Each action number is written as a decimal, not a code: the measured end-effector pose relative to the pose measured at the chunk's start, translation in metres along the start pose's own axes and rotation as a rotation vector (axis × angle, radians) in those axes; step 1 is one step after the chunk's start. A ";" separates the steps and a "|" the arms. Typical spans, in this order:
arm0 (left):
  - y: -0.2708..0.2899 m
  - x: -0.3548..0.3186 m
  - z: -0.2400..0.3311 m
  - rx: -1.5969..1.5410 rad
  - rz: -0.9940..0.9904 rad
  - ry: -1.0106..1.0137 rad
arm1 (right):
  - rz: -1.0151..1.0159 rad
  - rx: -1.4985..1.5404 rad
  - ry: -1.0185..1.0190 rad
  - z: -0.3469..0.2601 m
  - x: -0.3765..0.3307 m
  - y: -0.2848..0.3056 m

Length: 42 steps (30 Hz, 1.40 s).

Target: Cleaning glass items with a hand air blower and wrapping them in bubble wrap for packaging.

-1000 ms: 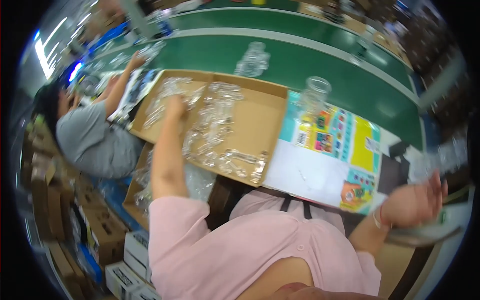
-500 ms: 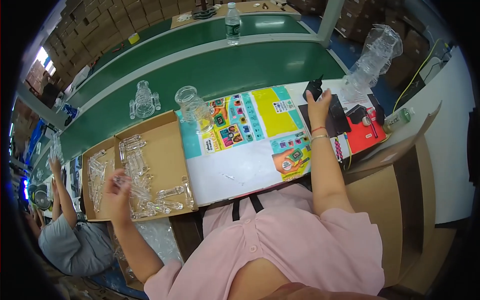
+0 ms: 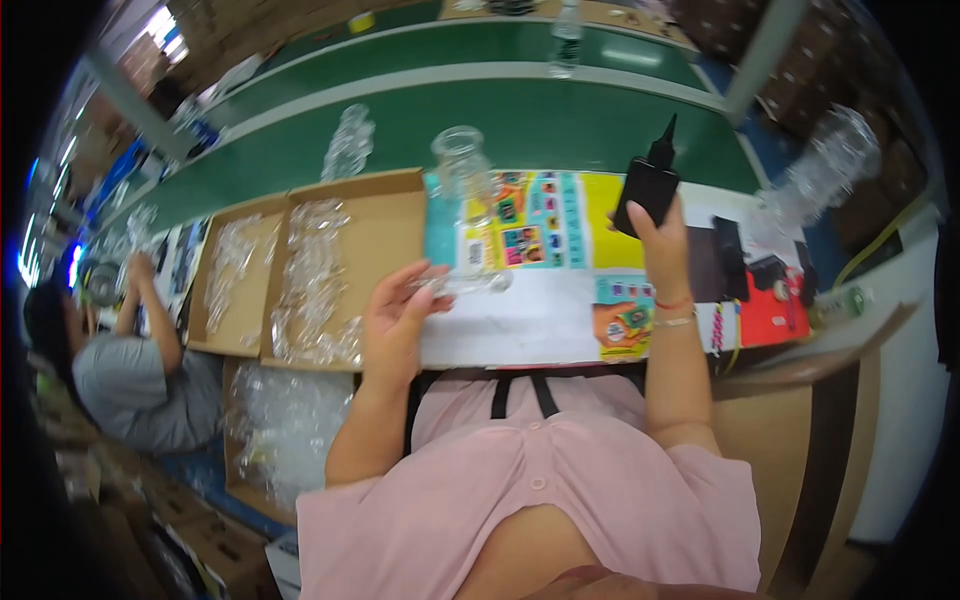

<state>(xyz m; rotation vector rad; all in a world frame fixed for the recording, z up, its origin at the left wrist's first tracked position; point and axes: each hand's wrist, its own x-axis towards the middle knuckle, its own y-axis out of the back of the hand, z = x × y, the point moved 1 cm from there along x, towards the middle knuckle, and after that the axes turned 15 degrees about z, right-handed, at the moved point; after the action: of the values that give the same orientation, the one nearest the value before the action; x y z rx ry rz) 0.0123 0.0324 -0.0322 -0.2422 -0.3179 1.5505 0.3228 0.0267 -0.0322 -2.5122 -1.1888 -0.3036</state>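
My left hand [image 3: 393, 318] pinches a short clear tube-like piece [image 3: 468, 284] between thumb and fingers, over the white part of the printed board [image 3: 510, 330]. My right hand [image 3: 662, 245] is wrapped round a black squeeze bottle [image 3: 650, 188], whose pointed nozzle tilts up and away. Between the hands, farther back, stands a clear waisted vessel [image 3: 461, 165] by the board's left edge. To the left of my left hand is a shallow cardboard tray [image 3: 392, 220], divided in two, with several clear pieces [image 3: 308, 270] in it.
Another clear vessel [image 3: 350, 142] stands on the green bench [image 3: 540, 125] behind the tray. A tall clear stack [image 3: 825, 165] leans at the right, near a red sheet [image 3: 770, 322]. A water bottle [image 3: 566, 42] stands at the back. A person in grey [image 3: 145, 385] works at left.
My left hand has moved right, from over the tray to above the board, carrying the clear piece. The black bottle is now held upright with its nozzle showing. The whole view has shifted.
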 end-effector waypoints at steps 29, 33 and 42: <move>-0.047 -0.055 0.017 0.052 -0.191 -0.409 | 0.087 0.527 0.076 -0.118 -0.064 -0.035; -0.046 -0.056 0.017 0.052 -0.186 -0.445 | 0.020 0.369 0.114 -0.121 -0.078 -0.035; -0.048 -0.060 0.020 0.062 -0.193 -0.509 | -0.075 0.302 0.051 -0.128 -0.090 -0.028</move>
<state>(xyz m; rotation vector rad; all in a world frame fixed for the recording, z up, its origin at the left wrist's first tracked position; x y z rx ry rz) 0.0501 -0.0292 0.0006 0.2337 -0.6705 1.4106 0.2387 -0.0704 0.0615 -2.1927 -1.2113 -0.1896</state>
